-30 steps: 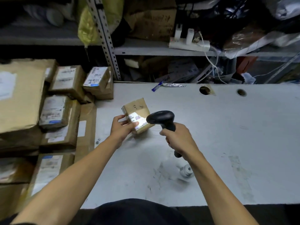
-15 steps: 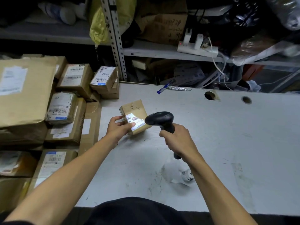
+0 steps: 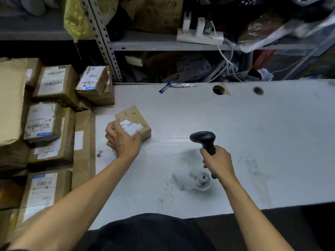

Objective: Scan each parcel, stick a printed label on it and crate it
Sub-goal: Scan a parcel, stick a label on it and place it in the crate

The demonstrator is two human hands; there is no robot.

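Centre-left on the white table [image 3: 235, 124], one small brown parcel [image 3: 135, 122], lying flat, torn white label up. Left hand [image 3: 123, 142] at its near-left corner, fingers loosely spread, fingertips touching the label edge, gripping nothing. Right hand [image 3: 218, 161] lower centre-right, curled tight round the handle of one black barcode scanner [image 3: 204, 139], head aimed left. Just below, one white scanner stand [image 3: 203, 180]. Far left, a stack of labelled parcels [image 3: 52, 115], at least seven. Two round holes along the table's upper edge.

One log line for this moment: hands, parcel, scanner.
left hand: open, over parcel | parcel: flat on table | right hand: grips scanner, away from parcel
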